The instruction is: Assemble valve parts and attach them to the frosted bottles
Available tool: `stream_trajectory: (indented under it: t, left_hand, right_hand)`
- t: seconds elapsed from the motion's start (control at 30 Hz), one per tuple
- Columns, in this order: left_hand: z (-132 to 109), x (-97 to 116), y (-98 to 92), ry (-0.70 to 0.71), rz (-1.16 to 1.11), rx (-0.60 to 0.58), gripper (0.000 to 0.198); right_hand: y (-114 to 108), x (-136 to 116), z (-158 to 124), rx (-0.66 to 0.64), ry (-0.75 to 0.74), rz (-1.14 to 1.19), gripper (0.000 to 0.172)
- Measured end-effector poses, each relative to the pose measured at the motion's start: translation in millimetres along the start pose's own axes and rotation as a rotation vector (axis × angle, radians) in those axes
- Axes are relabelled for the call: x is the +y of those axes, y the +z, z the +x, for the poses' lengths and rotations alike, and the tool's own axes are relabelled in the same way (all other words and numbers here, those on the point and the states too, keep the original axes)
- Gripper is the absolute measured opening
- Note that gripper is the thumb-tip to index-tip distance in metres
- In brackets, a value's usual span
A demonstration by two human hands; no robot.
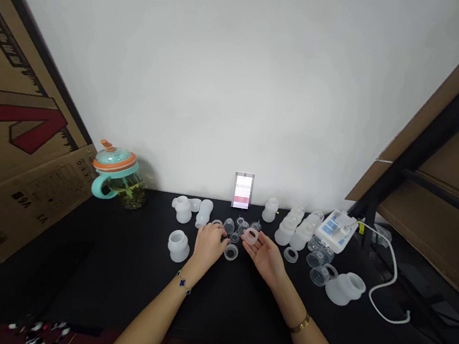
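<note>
My right hand [267, 261] is turned palm up, and a translucent bottle collar ring [251, 236] is held at its fingers. My left hand [210, 245] reaches palm down with curled fingers among small clear parts; what its fingertips grip, if anything, is hidden. Another collar ring [230, 252] lies flat between the hands. Just beyond them sit several clear dome-shaped pieces, one a small cap [229, 225]. A frosted white baby bottle [178, 246] stands left of my left hand, with a white bottle [205, 213] and another [183, 210] farther back.
A lit phone [242, 191] leans against the wall. On the right are frosted bottles [285, 229], a loose ring [290, 255], clear cups [319, 275], a tipped bottle [345, 288] and a white device [337, 230] with a cable [393, 271]. A lidded jug [120, 179] stands left beside a cardboard box [6, 162].
</note>
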State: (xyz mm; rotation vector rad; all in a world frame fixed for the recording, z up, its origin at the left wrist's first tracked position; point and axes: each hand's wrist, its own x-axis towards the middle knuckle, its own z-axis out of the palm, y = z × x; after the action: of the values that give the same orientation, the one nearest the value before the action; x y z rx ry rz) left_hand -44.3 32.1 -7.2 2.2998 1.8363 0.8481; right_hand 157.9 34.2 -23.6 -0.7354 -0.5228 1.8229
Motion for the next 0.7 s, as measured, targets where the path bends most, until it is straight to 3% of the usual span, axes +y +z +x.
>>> stream_trajectory:
  t: [0.23, 0.37, 0.53, 0.7]
  left_hand:
    - [0.4, 3.1, -5.1, -0.006, -0.022, -0.042, 0.012]
    - [2.6, 7.1, -9.9, -0.011, -0.128, 0.029, 0.008]
    - [2.7, 12.3, -13.3, -0.01, -0.407, 0.134, 0.009]
    - [-1.4, 17.8, -7.9, -0.131, -0.894, 0.083, 0.014]
  right_hand:
    - [0.8, -1.0, 0.0, 0.008, 0.012, 0.027, 0.021]
    - [4.1, -1.6, -1.8, 0.009, 0.019, 0.036, 0.022]
    - [6.8, -2.2, -3.4, 0.01, 0.02, 0.032, 0.021]
    - [8.2, -2.9, -4.0, 0.016, 0.041, 0.083, 0.021]
